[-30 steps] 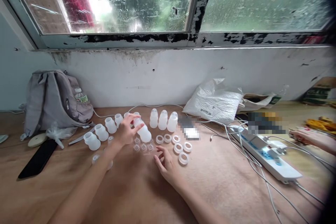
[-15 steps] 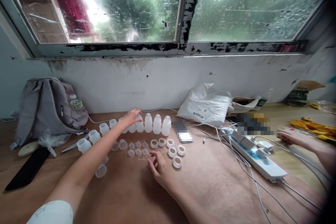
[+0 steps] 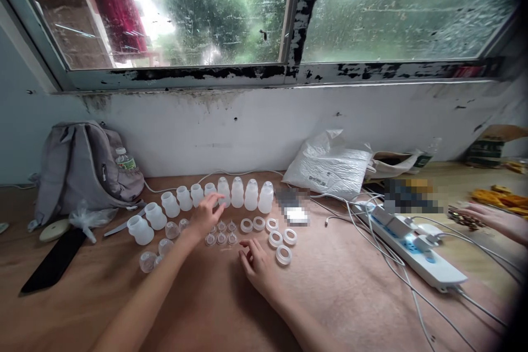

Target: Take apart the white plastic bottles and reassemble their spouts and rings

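Frosted white baby bottles stand in a curved row on the brown table. Several at the right end, such as the capped bottle, wear clear domed caps; those at the left, such as the open-necked bottle, have bare mouths. My left hand is in front of the row by the leftmost capped bottle, thumb and fingers apart, holding nothing. Clear domed caps lie left of my forearm. My right hand rests on the table with loosely bent, parted fingers, between clear bottle nipples and white collar rings.
A grey backpack and a black flat case are at the left. A silver mailing bag leans by the wall. White cables run from a power strip at the right. Another person's hand is at the far right.
My left hand has drawn back toward me from the top of the capped bottle, and its fingers have come off it. My right hand stays in place. The view has shifted slightly.
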`<control>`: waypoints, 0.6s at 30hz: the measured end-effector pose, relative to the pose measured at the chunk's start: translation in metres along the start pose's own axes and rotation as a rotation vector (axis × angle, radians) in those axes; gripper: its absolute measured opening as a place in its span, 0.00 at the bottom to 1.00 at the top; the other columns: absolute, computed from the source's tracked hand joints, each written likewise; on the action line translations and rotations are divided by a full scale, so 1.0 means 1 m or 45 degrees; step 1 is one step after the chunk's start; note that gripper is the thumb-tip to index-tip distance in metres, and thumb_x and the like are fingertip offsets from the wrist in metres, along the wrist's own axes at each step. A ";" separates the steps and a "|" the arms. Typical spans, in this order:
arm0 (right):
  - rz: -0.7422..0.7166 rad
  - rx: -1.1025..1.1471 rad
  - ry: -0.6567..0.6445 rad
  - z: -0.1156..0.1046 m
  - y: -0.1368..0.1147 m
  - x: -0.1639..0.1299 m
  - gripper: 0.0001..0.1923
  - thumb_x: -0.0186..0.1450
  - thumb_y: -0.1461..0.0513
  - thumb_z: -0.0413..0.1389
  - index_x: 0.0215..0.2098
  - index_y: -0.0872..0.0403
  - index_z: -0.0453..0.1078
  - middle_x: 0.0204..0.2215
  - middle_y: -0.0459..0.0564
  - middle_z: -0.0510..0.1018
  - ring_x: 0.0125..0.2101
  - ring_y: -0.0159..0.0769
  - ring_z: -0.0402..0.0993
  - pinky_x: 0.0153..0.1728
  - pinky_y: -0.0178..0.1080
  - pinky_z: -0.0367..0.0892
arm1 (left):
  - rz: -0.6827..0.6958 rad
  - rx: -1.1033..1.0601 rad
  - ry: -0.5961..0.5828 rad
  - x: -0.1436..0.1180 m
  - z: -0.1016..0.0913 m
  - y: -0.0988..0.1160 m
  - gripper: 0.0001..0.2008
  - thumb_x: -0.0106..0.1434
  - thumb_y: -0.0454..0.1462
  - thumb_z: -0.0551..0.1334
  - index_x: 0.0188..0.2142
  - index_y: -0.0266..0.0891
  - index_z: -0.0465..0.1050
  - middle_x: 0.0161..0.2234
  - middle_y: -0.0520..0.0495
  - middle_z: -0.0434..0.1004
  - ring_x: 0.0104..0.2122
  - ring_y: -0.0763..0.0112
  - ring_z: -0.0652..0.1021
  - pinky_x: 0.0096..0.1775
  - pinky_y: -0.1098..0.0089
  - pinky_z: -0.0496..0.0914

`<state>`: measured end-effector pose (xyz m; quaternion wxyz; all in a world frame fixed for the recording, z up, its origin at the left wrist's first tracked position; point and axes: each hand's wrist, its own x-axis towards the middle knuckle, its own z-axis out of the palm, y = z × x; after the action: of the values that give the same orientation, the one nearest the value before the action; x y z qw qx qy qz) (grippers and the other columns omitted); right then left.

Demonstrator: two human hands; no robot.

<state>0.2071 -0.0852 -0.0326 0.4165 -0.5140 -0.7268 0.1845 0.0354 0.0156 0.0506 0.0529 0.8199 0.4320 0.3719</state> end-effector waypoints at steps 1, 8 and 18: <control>-0.002 -0.010 0.002 0.001 0.000 0.000 0.09 0.62 0.65 0.45 0.38 0.54 0.64 0.32 0.49 0.69 0.22 0.29 0.67 0.26 0.33 0.64 | -0.009 -0.033 0.040 -0.018 0.005 0.003 0.09 0.61 0.36 0.52 0.41 0.41 0.65 0.38 0.46 0.70 0.41 0.66 0.72 0.43 0.64 0.66; 0.028 -0.262 0.054 0.004 0.010 0.007 0.16 0.62 0.65 0.44 0.48 0.54 0.60 0.34 0.51 0.70 0.29 0.35 0.68 0.29 0.36 0.64 | -0.296 -0.005 0.225 -0.102 0.036 -0.011 0.14 0.58 0.37 0.55 0.45 0.41 0.62 0.40 0.44 0.69 0.41 0.62 0.71 0.43 0.60 0.67; 0.056 -0.672 0.032 0.011 0.032 0.016 0.25 0.59 0.65 0.49 0.55 0.51 0.56 0.35 0.54 0.67 0.37 0.44 0.65 0.35 0.44 0.62 | -0.272 -0.016 0.187 -0.108 0.028 -0.014 0.07 0.58 0.40 0.57 0.34 0.40 0.68 0.34 0.46 0.71 0.37 0.64 0.71 0.41 0.61 0.66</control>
<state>0.2152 -0.0565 -0.0547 0.2730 -0.6228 -0.7332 -0.0087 0.0066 -0.0494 -0.0365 0.0655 0.7394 0.5174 0.4258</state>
